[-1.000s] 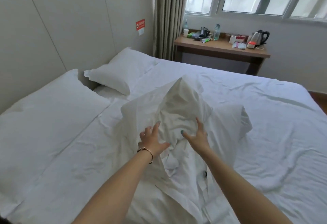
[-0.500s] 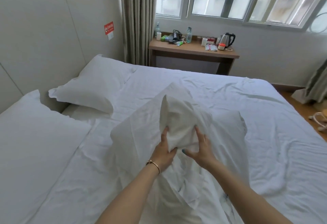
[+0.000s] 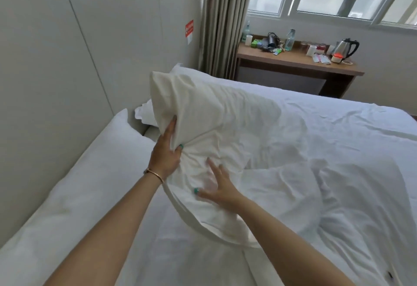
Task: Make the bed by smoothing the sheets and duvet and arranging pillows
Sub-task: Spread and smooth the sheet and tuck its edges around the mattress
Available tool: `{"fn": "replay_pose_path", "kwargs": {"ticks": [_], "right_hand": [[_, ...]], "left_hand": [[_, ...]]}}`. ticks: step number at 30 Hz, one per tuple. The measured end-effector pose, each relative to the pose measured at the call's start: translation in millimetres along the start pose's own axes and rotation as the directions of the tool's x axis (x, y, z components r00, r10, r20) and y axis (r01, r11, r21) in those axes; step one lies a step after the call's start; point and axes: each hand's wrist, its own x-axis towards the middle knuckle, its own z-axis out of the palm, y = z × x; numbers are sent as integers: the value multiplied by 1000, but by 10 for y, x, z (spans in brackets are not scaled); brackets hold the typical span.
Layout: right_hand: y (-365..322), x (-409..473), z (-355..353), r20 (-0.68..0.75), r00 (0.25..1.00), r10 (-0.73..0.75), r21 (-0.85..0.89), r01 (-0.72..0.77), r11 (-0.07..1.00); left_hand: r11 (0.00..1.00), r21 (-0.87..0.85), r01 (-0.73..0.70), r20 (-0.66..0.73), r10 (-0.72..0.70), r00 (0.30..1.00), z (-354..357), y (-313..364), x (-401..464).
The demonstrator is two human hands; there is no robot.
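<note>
Pillow (image 3: 216, 123) is raised off the bed (image 3: 338, 173); the left hand (image 3: 165, 152) pinches its edge at nine o'clock, the right hand (image 3: 220, 187) presses flat, fingers spread. Best to take a firm hold with both hands before carrying it toward the headboard end at eleven o'clock; one pinch may let it sag.

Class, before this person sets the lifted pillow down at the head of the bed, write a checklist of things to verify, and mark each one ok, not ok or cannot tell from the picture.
1. Left hand grips the lifted pillow, thumb curled into the fabric: ok.
2. Right hand supports it, fingers spread flat on the case: ok.
3. Pillowcase smooth: not ok, it is creased around both hands.
4. Room at the headboard: cannot tell, the lifted pillow hides most of the far pillow.
5. Near pillow lies flat by the wall: ok.
6. Sheet smoothed: not ok, wrinkles show.
</note>
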Motion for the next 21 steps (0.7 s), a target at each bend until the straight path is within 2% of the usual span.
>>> {"fn": "replay_pose_path", "kwargs": {"ticks": [2, 5, 7, 9, 11, 14, 17, 19, 21], "right_hand": [[47, 155, 242, 92, 995, 33, -124, -21, 992], [263, 267, 366, 125, 984, 131, -221, -101, 970], [453, 300, 408, 113, 979, 170, -456, -101, 884], [630, 314, 405, 106, 974, 200, -651, -85, 755], [811, 286, 379, 112, 959, 260, -722, -101, 685], [1044, 193, 288, 112, 937, 330, -794, -116, 597], [1190, 28, 159, 77, 949, 307, -839, -105, 534], [1243, -65, 41, 50, 944, 326, -864, -124, 489], [1289, -160, -145, 34, 937, 347, -890, -129, 437]], "left_hand": [[995, 57, 77, -33, -76, 997, -286, -453, 219], [962, 190, 197, -32, -195, 980, -527, -1064, 522], [921, 268, 284, -8, -292, 956, -549, -1453, 627], [872, 199, 448, -12, -455, 891, -470, -1699, 613], [800, 70, 596, -23, -596, 803, -287, -1744, 422], [763, 37, 645, -73, -642, 764, 130, -1577, -166], [693, -30, 720, -33, -721, 692, 620, -1412, -822], [708, -18, 706, 3, -706, 708, 763, -1383, -1041], [798, 81, 597, 73, -602, 795, 667, -1446, -958]]}}
